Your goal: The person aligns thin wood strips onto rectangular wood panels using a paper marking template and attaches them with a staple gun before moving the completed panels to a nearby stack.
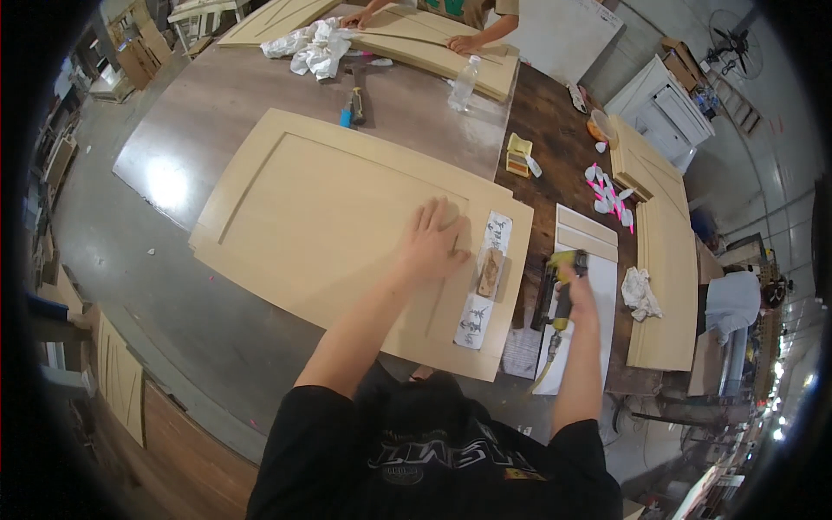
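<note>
**Left hand (436,236) on panel (338,199), right hand (581,295) round nail gun (563,303)**

The panel lies flat, its long axis running sideways across the person, right end nearer. The left hand's fingers spread slightly over its right half. Right of the panel, the other hand's fingers, partly hidden, wrap the nail gun's handle, whose long axis points away, hose (544,374) end nearest; its nose is hard to make out. On the panel's right end, a block (490,273) hides part of a paper strip (476,317). Beyond the panel, a co-worker (459,9) is cut off.

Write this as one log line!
left hand: resting on wooden panel | right hand: holding nail gun | wooden block: on white strip
</note>
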